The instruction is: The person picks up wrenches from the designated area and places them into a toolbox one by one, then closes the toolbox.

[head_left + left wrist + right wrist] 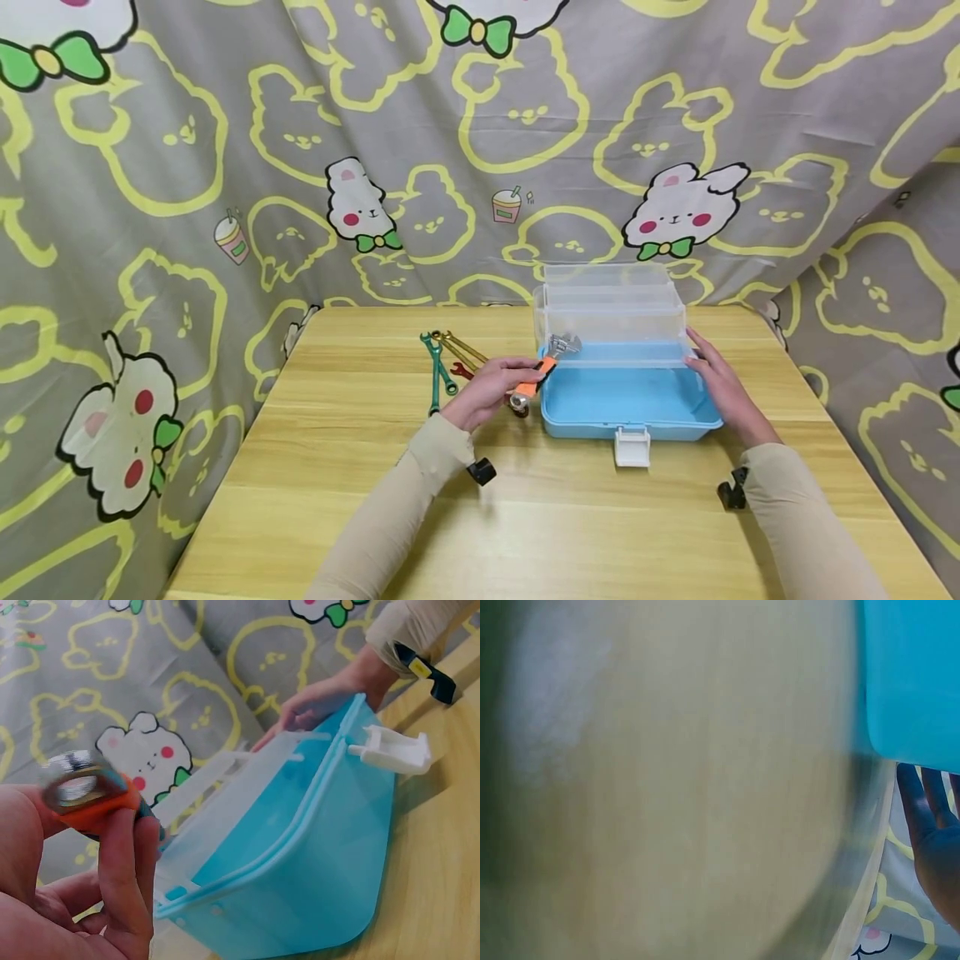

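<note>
My left hand (491, 390) grips an adjustable wrench (528, 388) by its orange and black handle. The wrench's silver head points up and away, over the left end of a light blue toolbox (630, 431). In the left wrist view, the handle's metal end (71, 780) shows above the curled fingers. The toolbox stands open, its translucent trays (615, 296) raised at the back. At the box's right side is my right hand (723, 390), its fingertips against the trays' edge. Straight fingers (917, 796) show beside the blue wall in the right wrist view.
Left of the toolbox lie green wrenches (436, 375), gold wrenches (463, 350) and a red wrench (462, 370), partly hidden behind the left hand. A white latch (632, 448) hangs from the box's front. Patterned grey curtain (427, 150) borders the wooden table (540, 525) behind and at the sides.
</note>
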`<state>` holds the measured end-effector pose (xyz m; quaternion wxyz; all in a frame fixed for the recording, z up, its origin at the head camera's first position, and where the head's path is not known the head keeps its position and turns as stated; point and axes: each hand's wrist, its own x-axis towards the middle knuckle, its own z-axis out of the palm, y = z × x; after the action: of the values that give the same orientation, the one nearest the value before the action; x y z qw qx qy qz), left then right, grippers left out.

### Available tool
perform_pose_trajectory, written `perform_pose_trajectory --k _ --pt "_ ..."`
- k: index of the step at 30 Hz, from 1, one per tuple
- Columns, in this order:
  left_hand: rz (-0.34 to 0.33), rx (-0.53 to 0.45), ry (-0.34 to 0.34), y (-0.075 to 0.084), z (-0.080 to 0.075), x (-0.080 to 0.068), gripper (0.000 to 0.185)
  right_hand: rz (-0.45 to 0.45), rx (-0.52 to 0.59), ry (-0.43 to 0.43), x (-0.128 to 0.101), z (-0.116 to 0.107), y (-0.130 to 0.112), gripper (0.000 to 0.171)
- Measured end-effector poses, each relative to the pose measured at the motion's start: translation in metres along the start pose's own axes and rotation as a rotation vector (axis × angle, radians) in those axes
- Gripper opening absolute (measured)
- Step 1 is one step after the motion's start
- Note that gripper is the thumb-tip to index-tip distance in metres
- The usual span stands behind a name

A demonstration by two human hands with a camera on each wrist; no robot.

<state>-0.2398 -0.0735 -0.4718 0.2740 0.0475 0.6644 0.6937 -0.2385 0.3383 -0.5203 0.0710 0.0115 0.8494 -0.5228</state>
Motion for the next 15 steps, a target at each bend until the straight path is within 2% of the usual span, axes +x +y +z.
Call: perform_pose_trajectory --k 7,11,15 --pt "0.0 -0.112 -0.026 0.003 -0.001 -0.002 0.045 -0.004 0.006 -0.002 0.001 0.001 0.001 0.066" --pt "0.017 -0.082 -0.038 0.003 -0.006 -0.005 0.044 0.007 0.009 -0.011 -0.001 0.002 0.0 0.066" --pt "0.061 -0.019 -0.12 0.004 -0.016 -0.012 0.049 0.01 0.009 -0.012 -0.001 0.001 0.0 0.066"
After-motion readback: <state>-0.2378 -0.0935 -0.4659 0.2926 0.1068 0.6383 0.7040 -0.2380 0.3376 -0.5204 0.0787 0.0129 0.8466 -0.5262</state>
